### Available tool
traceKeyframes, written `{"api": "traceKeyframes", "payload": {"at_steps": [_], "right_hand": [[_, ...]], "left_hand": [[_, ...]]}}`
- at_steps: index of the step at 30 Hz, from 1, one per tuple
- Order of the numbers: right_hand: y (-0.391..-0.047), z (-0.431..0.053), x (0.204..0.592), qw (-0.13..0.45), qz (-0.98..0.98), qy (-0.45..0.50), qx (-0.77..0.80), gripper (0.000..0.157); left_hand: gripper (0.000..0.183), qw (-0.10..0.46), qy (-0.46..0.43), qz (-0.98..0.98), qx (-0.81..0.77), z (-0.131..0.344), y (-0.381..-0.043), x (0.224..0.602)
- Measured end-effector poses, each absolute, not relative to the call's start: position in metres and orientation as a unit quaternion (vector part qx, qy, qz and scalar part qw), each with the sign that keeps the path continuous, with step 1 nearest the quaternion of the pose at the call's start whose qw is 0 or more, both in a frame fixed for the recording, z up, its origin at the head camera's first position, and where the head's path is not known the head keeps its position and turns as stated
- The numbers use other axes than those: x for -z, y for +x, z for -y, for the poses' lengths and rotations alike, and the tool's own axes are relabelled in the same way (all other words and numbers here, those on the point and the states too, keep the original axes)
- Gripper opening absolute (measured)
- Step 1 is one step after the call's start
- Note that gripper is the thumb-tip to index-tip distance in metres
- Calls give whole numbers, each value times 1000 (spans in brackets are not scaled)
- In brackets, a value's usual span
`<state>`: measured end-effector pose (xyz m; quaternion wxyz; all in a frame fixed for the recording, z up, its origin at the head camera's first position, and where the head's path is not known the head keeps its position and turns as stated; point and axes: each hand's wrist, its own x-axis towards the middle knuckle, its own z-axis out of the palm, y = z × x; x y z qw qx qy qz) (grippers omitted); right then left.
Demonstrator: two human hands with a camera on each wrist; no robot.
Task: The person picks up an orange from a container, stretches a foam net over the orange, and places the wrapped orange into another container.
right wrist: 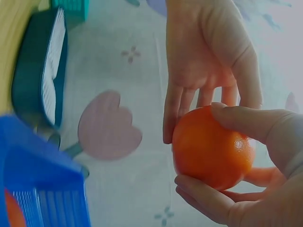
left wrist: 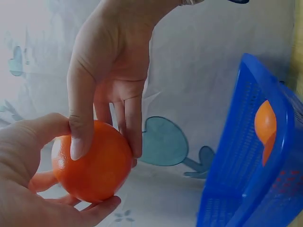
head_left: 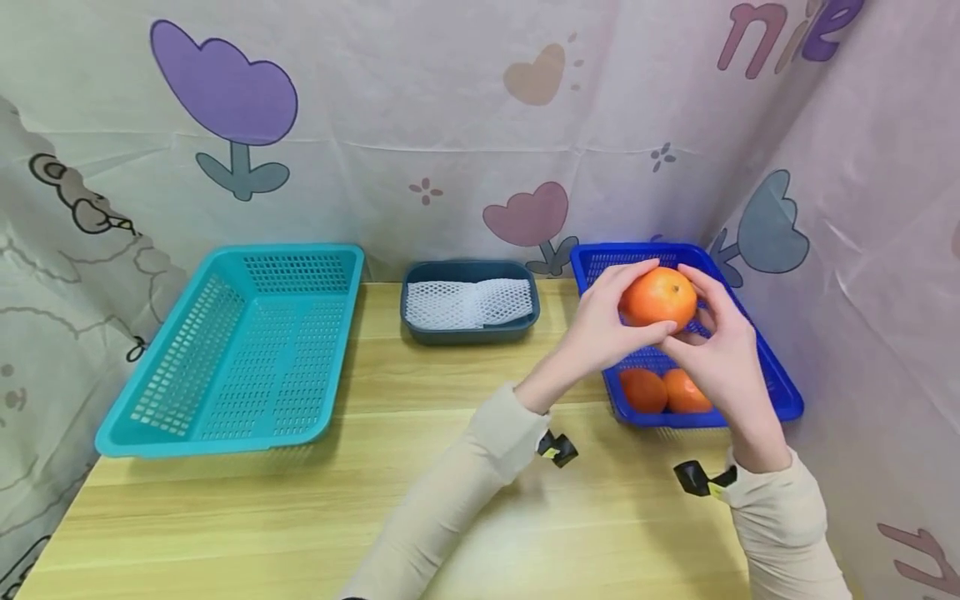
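Both hands hold one orange (head_left: 660,297) up over the blue basket (head_left: 783,400). My left hand (head_left: 600,325) grips it from the left, thumb at its lower front and fingers along its far side. From the right, my right hand (head_left: 723,350) pinches the same fruit between thumb and fingers. The left wrist view shows the orange (left wrist: 94,163) with a thumb from each hand on its skin. Two more oranges, one at the left (head_left: 642,391) and one beside it (head_left: 686,392), lie in the near end of the blue basket, partly hidden by the right hand.
A large turquoise basket (head_left: 341,350) stands on the left of the wooden table (head_left: 420,467). Between the baskets, a small dark tray (head_left: 472,336) holds white foam netting (head_left: 468,304). Printed curtains (head_left: 375,100) hang behind and on both sides.
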<state>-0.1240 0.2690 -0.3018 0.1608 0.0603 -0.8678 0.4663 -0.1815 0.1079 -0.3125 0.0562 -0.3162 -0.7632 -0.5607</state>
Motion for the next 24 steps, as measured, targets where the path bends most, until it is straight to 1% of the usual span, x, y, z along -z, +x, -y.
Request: {"api": "traceKeyframes", "payload": {"at_steps": [5, 12, 16, 20, 24], "right_hand": [[-120, -245, 301, 153, 857, 97, -482, 86], [-122, -210, 306, 143, 840, 135, -505, 83], [-127, -192, 315, 141, 826, 151, -525, 81], [-135, -176, 329, 125, 812, 165, -546, 81], [-139, -162, 345, 102, 800, 170, -566, 81]], "left_hand": [[69, 62, -309, 742, 591, -79, -169, 313], [67, 105, -283, 741, 600, -43, -157, 322], [66, 119, -261, 733, 617, -26, -156, 332], [66, 113, -241, 725, 635, -10, -156, 344], [66, 84, -230, 711, 659, 7, -156, 359]]}}
